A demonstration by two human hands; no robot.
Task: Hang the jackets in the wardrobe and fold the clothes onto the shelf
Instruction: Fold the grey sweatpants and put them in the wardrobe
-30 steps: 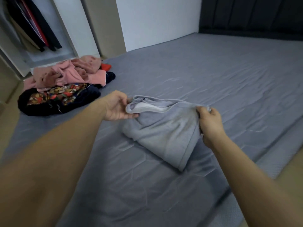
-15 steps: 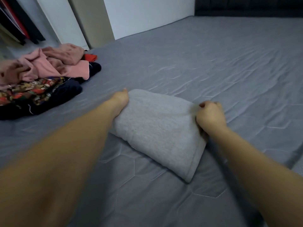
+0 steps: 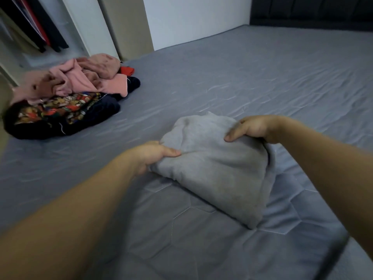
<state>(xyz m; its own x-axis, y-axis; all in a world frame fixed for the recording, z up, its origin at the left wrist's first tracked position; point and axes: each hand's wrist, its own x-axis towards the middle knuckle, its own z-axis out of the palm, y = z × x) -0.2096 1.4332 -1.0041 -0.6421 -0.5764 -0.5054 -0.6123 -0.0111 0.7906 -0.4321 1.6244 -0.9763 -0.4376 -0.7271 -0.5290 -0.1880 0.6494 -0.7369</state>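
While you lean over the bed (image 3: 262, 81), the head view shows both of your bare hands on a folded grey garment (image 3: 218, 168) that sits on the grey quilted cover near the middle of the frame. Your left hand (image 3: 153, 154) grips the garment's left edge, thumb lying on top of the cloth and the fingers tucked underneath and out of sight. Your right hand (image 3: 254, 128) holds the far right corner, thumb pressed on the upper face and the fingers curled round behind the fold. The bundle looks bunched and raised at the end you hold, while its near corner touches the cover; you cannot tell whether the middle is off the bed. Well apart from it, toward the far left edge of the bed, lies a loose pile of clothes (image 3: 66, 98): pink pieces (image 3: 84, 77) on top, a dark garment with a colourful print (image 3: 60, 112) beneath them, and a bit of red cloth (image 3: 127, 70) showing behind. Beyond that pile, at the upper left, an open wardrobe (image 3: 26, 47) holds dark hanging clothes (image 3: 42, 27), one with a red edge. A dark headboard (image 3: 310, 11) runs along the far right end of the bed, beside a white wall (image 3: 193, 19).
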